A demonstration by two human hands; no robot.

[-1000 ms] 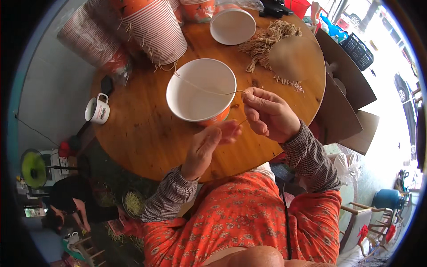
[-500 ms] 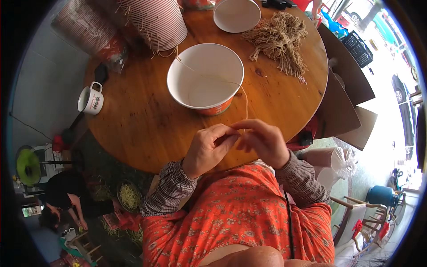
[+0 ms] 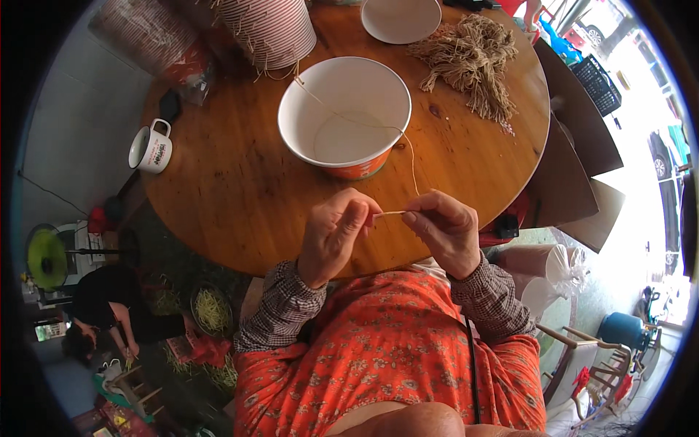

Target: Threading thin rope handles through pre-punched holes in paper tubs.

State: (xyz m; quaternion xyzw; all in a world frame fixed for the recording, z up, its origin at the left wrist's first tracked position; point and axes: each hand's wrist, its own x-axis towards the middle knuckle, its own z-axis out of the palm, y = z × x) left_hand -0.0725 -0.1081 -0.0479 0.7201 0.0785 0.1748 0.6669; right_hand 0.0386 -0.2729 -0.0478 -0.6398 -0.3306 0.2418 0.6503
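Note:
A thin tan cord (image 3: 413, 160) runs from the stacked paper tubs (image 3: 271, 36), across the large white paper tub (image 3: 342, 151), over its near right rim and down to my right hand (image 3: 445, 231). My right thumb and fingers pinch the cord; a short, thicker-looking piece sticks out to the left. Its tip meets the fingertips of my left hand (image 3: 333, 237). My left thumb is raised away from the curled fingers, which do not appear to grip the cord. Both hands are above the near edge of the round wooden table (image 3: 226, 197).
A bundle of tan cords (image 3: 473, 62) and a white lid or bowl (image 3: 400, 18) lie at the back. A white mug (image 3: 151, 149) stands at the left edge. Cardboard boxes (image 3: 564, 175) stand right of the table. A person (image 3: 109, 306) bends over at lower left.
My hands have moved apart, exposing the short piece of cord between them. My left thumb has lifted. The table and tubs sit slightly higher and shifted in the picture.

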